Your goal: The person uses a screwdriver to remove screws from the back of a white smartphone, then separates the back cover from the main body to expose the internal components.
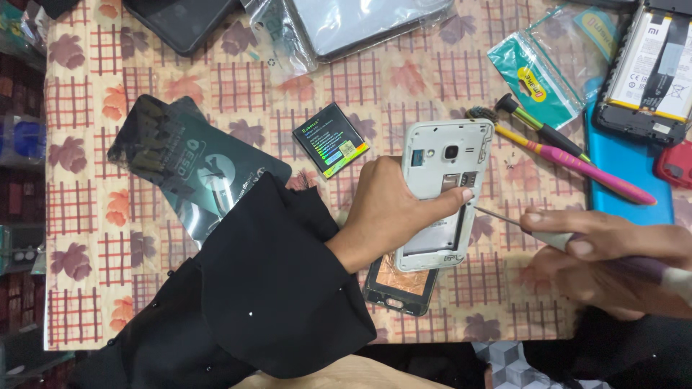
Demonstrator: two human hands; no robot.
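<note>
Hands first, in the one head view: my left hand point(393, 212) lies at the centre of the frame, fingers curled round the left edge of the white plastic phone frame with its back cover off point(443, 191), the forefinger stretched flat across its open battery bay. That pins the frame to the bench so it cannot slide under the tool. My right hand point(613, 252), at the right edge, is closed round the handle of a thin metal-tipped screwdriver point(504, 218); the tip points left and sits just beside the frame's right edge, near my left fingertip, a low angle that suits reaching a screw along that side. A wide black sleeve point(274, 288) covers my left forearm in the lower centre.

Under the lower end of the frame lies a black phone panel lined with copper foil point(400, 284), partly covered by it. Just to the upper left of my left hand rests a small black rectangular battery with a coloured label point(330, 139), set apart from the frame. A dark shiny anti-static pouch point(187, 169) lies at the left. To the upper right, a pink-and-yellow handled tool point(577, 164) and a green-and-black handled one point(540, 124) lie side by side, within reach of my right hand. Beyond them a blue phone back cover point(623, 176) lies under an opened black phone showing its white battery point(649, 68). All of it sits on the bench's checked, leaf-printed cloth point(94, 216).
</note>
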